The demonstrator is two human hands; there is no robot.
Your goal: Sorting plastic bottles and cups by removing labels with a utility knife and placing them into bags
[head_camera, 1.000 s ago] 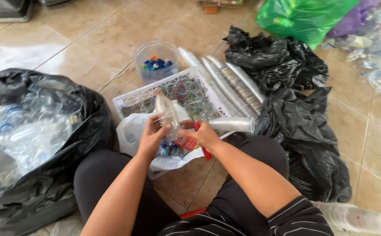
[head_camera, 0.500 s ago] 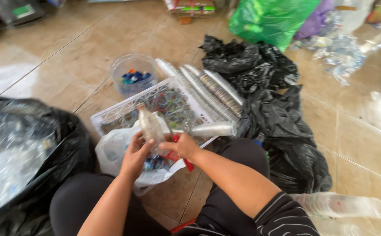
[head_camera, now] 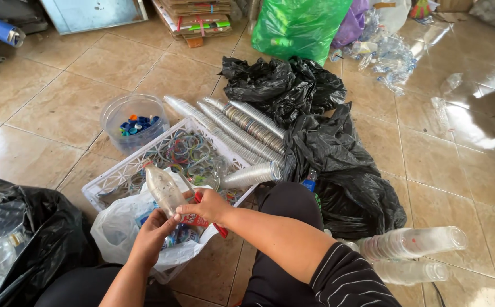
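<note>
- We look down on our own two hands at work over a tiled floor (head_camera: 43,113), seated with dark trousers.
- Our left hand (head_camera: 152,233) is closed around the lower end of a clear plastic bottle (head_camera: 165,190), which tilts up and to the left.
- Our right hand (head_camera: 206,207) is closed on a red-handled cutter (head_camera: 208,223), its thumb and fingers pressed against the bottle's side.
- The bottle is held just above a white bag (head_camera: 117,233) that lies open on the floor, with scraps inside.
- Behind the bag is a white basket (head_camera: 117,176) holding coloured plastic rings.
- Beyond the basket stands a clear tub (head_camera: 114,116) with blue caps in it.
- Stacks of clear cups (head_camera: 242,128) lie in rows beside the basket, on the right.
- A black bag (head_camera: 338,165) is crumpled to our right; a black sack (head_camera: 54,239) of clear bottles sits to our left.
- More stacked cups (head_camera: 412,243) lie near our right knee.
- A green bag (head_camera: 298,23) stands further back.
</note>
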